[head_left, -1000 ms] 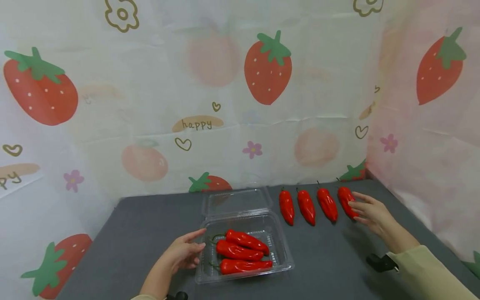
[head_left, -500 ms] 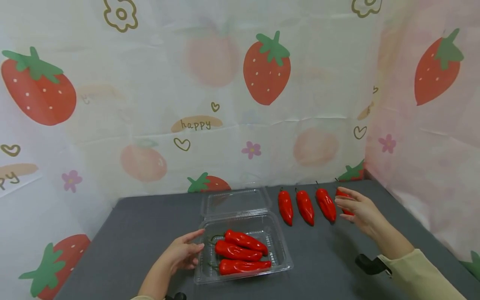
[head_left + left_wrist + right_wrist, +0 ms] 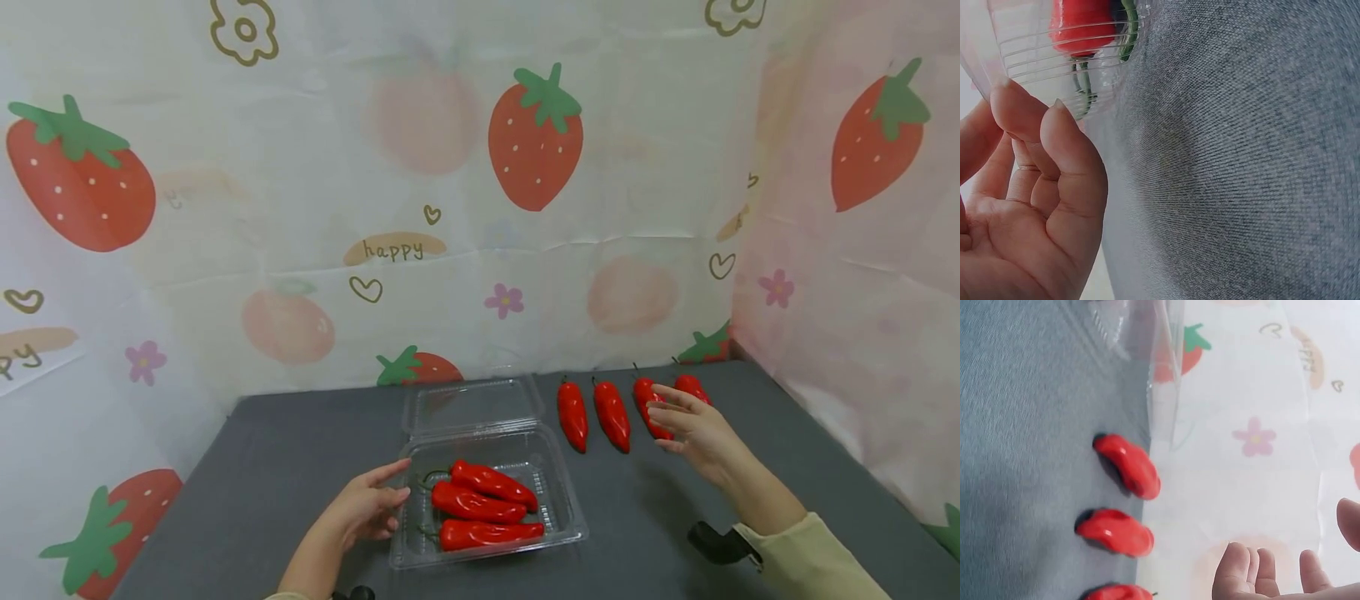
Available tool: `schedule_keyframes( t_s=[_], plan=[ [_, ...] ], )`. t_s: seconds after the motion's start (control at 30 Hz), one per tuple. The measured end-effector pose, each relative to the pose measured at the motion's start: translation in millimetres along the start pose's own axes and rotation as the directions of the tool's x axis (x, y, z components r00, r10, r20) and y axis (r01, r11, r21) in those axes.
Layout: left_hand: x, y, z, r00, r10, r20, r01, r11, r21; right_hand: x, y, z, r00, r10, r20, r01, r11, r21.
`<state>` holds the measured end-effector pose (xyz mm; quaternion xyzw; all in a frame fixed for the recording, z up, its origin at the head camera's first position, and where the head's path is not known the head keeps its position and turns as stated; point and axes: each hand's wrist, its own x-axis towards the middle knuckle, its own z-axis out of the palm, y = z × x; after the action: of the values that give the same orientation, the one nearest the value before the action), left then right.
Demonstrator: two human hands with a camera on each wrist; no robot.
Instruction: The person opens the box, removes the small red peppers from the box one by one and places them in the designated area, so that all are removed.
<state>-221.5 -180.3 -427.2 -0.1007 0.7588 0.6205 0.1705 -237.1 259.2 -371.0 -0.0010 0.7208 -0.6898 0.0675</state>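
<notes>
You have three red peppers [image 3: 480, 502] in the clear box [image 3: 568, 482], with four loose peppers [image 3: 613, 415] left in a row on the desk [image 3: 300, 450]. Your right grip [image 3: 697, 429] hovers by the row, empty, fingers loose; your left grip [image 3: 366, 504] is unclenched, fingertips touching the box.

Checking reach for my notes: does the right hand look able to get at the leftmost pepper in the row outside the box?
Likely yes: the right hand holds nothing, and nothing covers the leftmost pepper; the second pepper lies between but flat on the table.
</notes>
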Motion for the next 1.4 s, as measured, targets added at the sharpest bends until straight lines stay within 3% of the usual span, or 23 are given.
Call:
schedule_keyframes(
  t_s=[0.3, 0.73, 1.4],
  plan=[
    [1.4, -1.1, 1.0, 1.0, 0.006, -0.008, -0.006, 1.0, -0.008, -1.7, -3, 13, 0.999, 0.002, 0.045, -0.003, 1.0, 0.02],
    [0.7, -1.8, -0.6, 0.999, 0.019, 0.026, -0.018, 1.0, -0.022, -3.0, 1, 33, 0.993, -0.028, 0.111, 0.024, 0.999, 0.037],
    [-2.4, 0.4, -1.0, 1.0, 0.017, 0.025, -0.017, 1.0, -0.019, -4.7, 3, 56, 0.983, 0.009, 0.182, -0.021, 0.998, 0.064]
  ],
)
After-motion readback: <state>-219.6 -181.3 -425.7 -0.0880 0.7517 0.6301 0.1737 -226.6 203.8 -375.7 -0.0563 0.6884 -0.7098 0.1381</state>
